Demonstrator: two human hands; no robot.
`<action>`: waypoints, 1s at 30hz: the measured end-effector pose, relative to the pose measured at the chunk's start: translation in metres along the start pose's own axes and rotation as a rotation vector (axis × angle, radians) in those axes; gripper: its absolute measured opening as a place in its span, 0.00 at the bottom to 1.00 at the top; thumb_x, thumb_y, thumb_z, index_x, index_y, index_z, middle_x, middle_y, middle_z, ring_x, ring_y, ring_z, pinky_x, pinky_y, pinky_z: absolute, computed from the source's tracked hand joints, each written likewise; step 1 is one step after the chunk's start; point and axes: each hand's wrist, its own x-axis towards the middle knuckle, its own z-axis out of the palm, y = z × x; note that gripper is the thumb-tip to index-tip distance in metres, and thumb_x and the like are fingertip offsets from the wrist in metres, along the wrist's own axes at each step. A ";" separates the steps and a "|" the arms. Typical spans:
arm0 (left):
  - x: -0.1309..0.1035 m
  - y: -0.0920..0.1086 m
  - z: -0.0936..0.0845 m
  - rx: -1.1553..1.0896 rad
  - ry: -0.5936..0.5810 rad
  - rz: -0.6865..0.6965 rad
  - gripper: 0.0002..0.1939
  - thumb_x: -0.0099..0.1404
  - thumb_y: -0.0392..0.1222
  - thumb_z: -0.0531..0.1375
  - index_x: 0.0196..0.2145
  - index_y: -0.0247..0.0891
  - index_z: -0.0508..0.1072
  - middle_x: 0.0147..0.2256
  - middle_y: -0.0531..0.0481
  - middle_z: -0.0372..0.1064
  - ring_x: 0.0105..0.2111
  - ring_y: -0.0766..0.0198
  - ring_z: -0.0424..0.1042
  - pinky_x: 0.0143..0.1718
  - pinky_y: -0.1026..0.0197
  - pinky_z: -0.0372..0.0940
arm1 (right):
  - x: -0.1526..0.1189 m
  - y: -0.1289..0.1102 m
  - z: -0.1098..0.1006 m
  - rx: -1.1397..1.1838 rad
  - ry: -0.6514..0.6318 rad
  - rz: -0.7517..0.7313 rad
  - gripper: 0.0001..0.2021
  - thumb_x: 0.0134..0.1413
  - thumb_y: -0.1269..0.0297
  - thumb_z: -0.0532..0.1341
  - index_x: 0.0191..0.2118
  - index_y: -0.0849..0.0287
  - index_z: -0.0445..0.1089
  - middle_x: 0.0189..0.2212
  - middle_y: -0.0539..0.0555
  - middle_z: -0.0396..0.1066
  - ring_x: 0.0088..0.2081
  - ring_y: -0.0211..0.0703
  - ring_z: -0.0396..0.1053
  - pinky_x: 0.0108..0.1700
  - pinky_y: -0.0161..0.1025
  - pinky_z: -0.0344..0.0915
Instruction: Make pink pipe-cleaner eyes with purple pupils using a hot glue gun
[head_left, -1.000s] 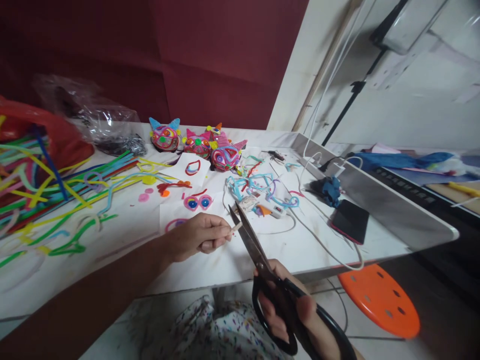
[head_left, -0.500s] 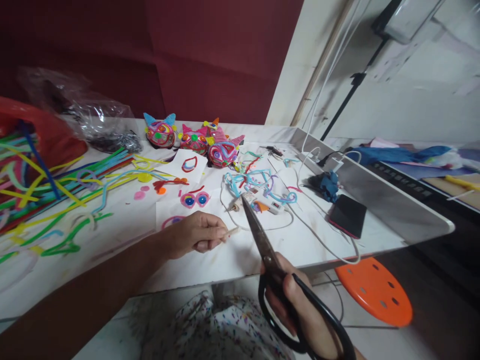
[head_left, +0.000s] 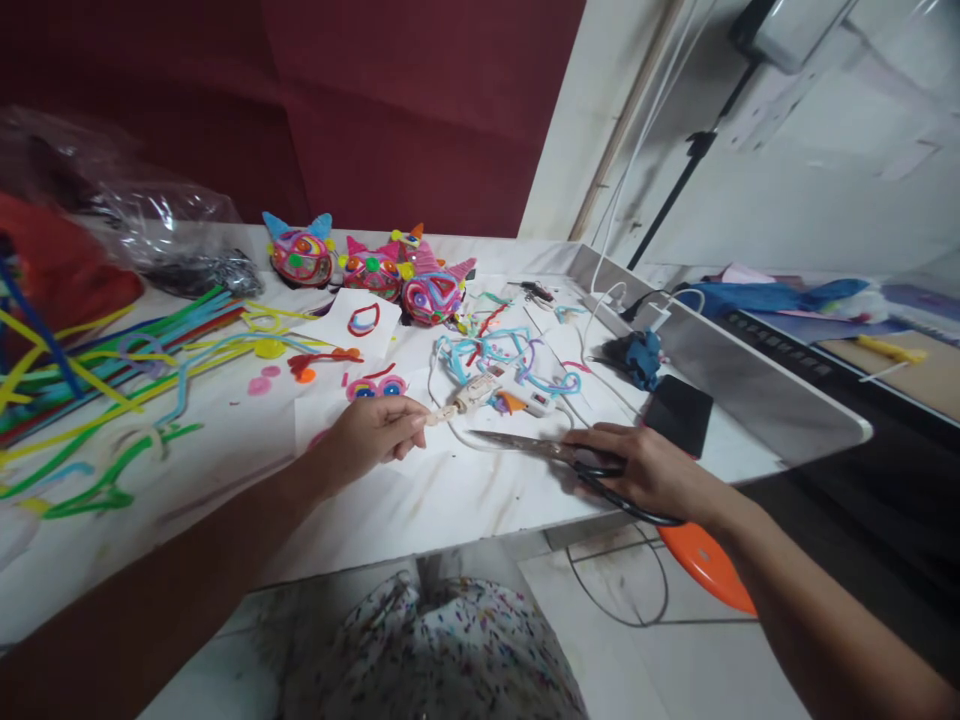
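My left hand [head_left: 386, 430] is closed, pinching a small pale strip [head_left: 436, 416] between thumb and fingers; its exact kind is too small to tell. The strip's far end is close to the tip of a beige tool that looks like a glue gun [head_left: 476, 393], and I cannot tell whether they touch. My right hand [head_left: 637, 460] grips the black handles of a pair of scissors [head_left: 525, 443]. The scissors lie low at the table surface, blades together and pointing left. Just behind my left hand are pink rings with blue eye pieces [head_left: 377, 388], partly covered by it.
Colourful cat-eared balls [head_left: 300, 250] stand at the back. Pipe cleaners [head_left: 172, 340] spread across the left side, with blue curled ones [head_left: 487, 345] mid-table. A white switch box [head_left: 536, 402], cables and a black phone [head_left: 679, 415] are on the right. An orange stool [head_left: 709, 568] stands below.
My right hand has lowered the scissors from a raised position to the tabletop, turning them sideways. My left hand has moved the pale strip up toward the beige tool. The view shifted slightly.
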 end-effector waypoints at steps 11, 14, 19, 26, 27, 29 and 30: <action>-0.003 0.005 0.005 -0.006 0.003 0.003 0.15 0.57 0.50 0.64 0.33 0.33 0.75 0.24 0.50 0.73 0.17 0.72 0.61 0.15 0.69 0.54 | 0.019 0.018 -0.008 0.147 0.186 0.105 0.27 0.48 0.48 0.69 0.50 0.61 0.78 0.43 0.60 0.80 0.40 0.51 0.77 0.42 0.42 0.72; -0.004 0.006 0.007 -0.004 0.005 -0.003 0.14 0.57 0.49 0.63 0.32 0.34 0.74 0.25 0.49 0.73 0.17 0.72 0.63 0.15 0.69 0.55 | 0.022 0.024 -0.003 0.087 0.315 0.258 0.26 0.48 0.48 0.68 0.50 0.60 0.77 0.31 0.55 0.79 0.32 0.49 0.75 0.35 0.41 0.69; -0.008 0.013 0.013 0.035 0.065 -0.022 0.13 0.55 0.48 0.63 0.32 0.35 0.73 0.25 0.49 0.75 0.17 0.71 0.65 0.14 0.69 0.56 | 0.035 0.034 0.010 -0.233 0.375 0.513 0.26 0.46 0.60 0.65 0.55 0.57 0.73 0.24 0.51 0.76 0.28 0.49 0.75 0.33 0.40 0.66; -0.010 0.016 0.014 0.131 0.113 -0.020 0.09 0.55 0.45 0.61 0.31 0.35 0.73 0.24 0.50 0.75 0.17 0.71 0.65 0.13 0.71 0.56 | 0.032 0.009 0.016 -0.505 0.412 0.363 0.12 0.55 0.60 0.61 0.42 0.56 0.79 0.37 0.61 0.79 0.35 0.53 0.75 0.34 0.42 0.66; -0.010 0.016 0.014 0.135 0.110 -0.012 0.09 0.56 0.45 0.61 0.30 0.35 0.73 0.24 0.50 0.75 0.17 0.71 0.65 0.13 0.71 0.56 | 0.033 -0.004 0.019 -0.436 0.480 0.295 0.12 0.56 0.62 0.61 0.41 0.57 0.79 0.38 0.61 0.79 0.36 0.52 0.76 0.35 0.42 0.66; -0.011 0.016 0.015 0.141 0.100 0.001 0.10 0.56 0.45 0.60 0.30 0.35 0.73 0.24 0.51 0.75 0.17 0.71 0.65 0.13 0.71 0.56 | 0.040 -0.035 0.028 -0.116 0.477 0.095 0.12 0.60 0.61 0.59 0.42 0.58 0.78 0.38 0.59 0.79 0.36 0.47 0.76 0.36 0.40 0.67; -0.012 0.016 0.016 0.143 0.095 0.007 0.10 0.56 0.45 0.60 0.31 0.35 0.73 0.24 0.51 0.75 0.17 0.71 0.65 0.14 0.71 0.56 | 0.045 -0.051 0.035 0.058 0.420 0.024 0.12 0.62 0.60 0.59 0.43 0.58 0.78 0.38 0.58 0.79 0.36 0.45 0.76 0.34 0.38 0.67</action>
